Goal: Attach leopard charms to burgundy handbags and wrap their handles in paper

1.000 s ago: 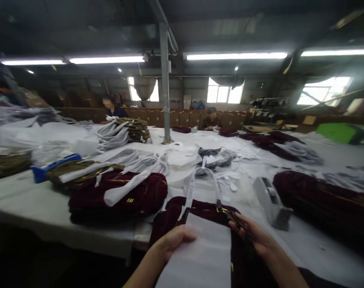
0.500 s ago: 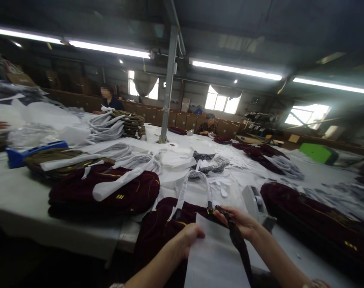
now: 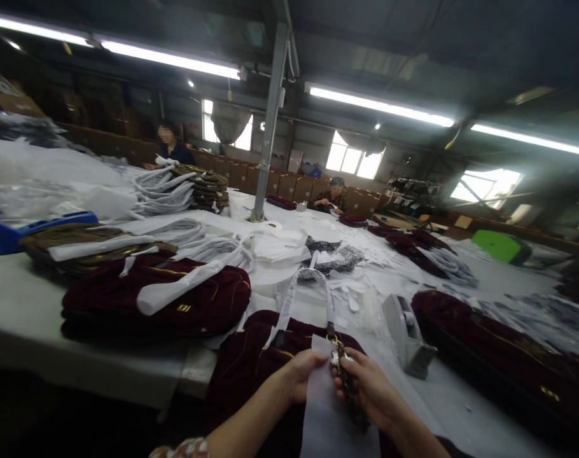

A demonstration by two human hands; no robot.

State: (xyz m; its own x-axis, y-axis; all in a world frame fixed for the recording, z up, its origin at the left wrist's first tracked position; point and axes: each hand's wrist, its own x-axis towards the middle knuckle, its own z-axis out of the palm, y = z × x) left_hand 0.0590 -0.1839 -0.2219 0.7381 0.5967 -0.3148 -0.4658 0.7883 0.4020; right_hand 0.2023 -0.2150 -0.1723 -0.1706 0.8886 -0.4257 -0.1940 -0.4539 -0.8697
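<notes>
A dark red bag (image 3: 237, 362) lies at the front edge of the table, its handle (image 3: 288, 302) wrapped in white and standing up. Over the bag hangs a white sheet (image 3: 318, 413), pinched at its left edge by my left hand (image 3: 303, 375). My right hand (image 3: 366, 385) is closed around a dark strap (image 3: 350, 388) near the gold ring at the handle's right end. The fingertips of both hands are close together there.
Stacked dark red bags (image 3: 160, 296) lie on the left, others (image 3: 499, 356) on the right. A grey tape dispenser (image 3: 406, 334) stands right of my hands. A metal post (image 3: 270, 121) rises behind. Two people sit across the table.
My right hand has moved down and left along the strap, closer to my left hand. The sheet has shifted and now sits between the hands, partly folded. The view has shifted slightly.
</notes>
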